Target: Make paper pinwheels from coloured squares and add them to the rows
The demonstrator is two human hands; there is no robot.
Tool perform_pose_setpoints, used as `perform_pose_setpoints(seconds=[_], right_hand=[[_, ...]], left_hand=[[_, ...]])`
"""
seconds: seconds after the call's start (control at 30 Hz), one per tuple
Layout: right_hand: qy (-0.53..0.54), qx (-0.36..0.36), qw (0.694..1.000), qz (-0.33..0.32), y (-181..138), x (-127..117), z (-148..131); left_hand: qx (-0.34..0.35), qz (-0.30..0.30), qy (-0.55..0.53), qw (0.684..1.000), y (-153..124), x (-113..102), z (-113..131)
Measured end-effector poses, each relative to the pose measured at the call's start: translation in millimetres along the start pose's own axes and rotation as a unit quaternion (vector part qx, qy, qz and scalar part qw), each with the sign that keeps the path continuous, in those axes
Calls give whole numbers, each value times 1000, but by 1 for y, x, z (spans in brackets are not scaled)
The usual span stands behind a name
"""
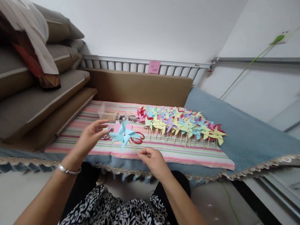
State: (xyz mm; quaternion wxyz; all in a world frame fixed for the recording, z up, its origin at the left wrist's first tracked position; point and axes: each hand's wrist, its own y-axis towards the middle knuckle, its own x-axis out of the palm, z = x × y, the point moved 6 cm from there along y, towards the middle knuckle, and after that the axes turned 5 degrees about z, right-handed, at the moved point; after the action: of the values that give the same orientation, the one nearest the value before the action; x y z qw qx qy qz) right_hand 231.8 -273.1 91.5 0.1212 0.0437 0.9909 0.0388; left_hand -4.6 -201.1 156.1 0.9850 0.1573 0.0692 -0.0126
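A light blue paper pinwheel (124,135) is held up over the striped cloth, its thin wooden stick slanting down to the right. My right hand (153,161) pinches the lower end of that stick between thumb and fingers. Close to the left blade, my left hand (93,135) is open, with its fingers stretched apart. Behind the pinwheel lie red-handled scissors (138,139), partly covered by it, and some pink paper (117,127). Small striped items (105,135), too small to name, lie by my left fingertips.
Many finished pinwheels (187,126) lie in rows on the striped cloth (162,154) at right. A clear plastic box (108,112) with sticks stands at back left, beside small containers (131,118). Stacked cushions (37,101) rise at left; a headboard (141,88) stands behind.
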Motion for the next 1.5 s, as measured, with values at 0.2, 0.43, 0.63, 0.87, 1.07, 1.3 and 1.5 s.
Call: perform_pose_setpoints(seconds=[0.2,0.43,0.63,0.87,1.07,1.3,1.5], right_hand=[[-74,-21,994,-81,-5,-10,-6],[-66,-18,984,-166,-10,-9,-2],[-30,-9,980,-195,-10,-9,-2],[-23,-5,980,-196,-9,-6,-5],[-7,13,995,-104,-2,-5,-3],[131,42,989,54,-3,12,6],[175,25,981,83,-6,32,5]], left_hand=[[5,-255,100,962,4,18,21],[-18,-366,178,913,3,41,19],[-75,-408,134,900,-2,45,11],[-71,-426,162,887,-2,49,5],[9,-262,134,956,12,24,22],[118,120,89,982,-40,11,14],[85,131,32,987,-66,55,-6]])
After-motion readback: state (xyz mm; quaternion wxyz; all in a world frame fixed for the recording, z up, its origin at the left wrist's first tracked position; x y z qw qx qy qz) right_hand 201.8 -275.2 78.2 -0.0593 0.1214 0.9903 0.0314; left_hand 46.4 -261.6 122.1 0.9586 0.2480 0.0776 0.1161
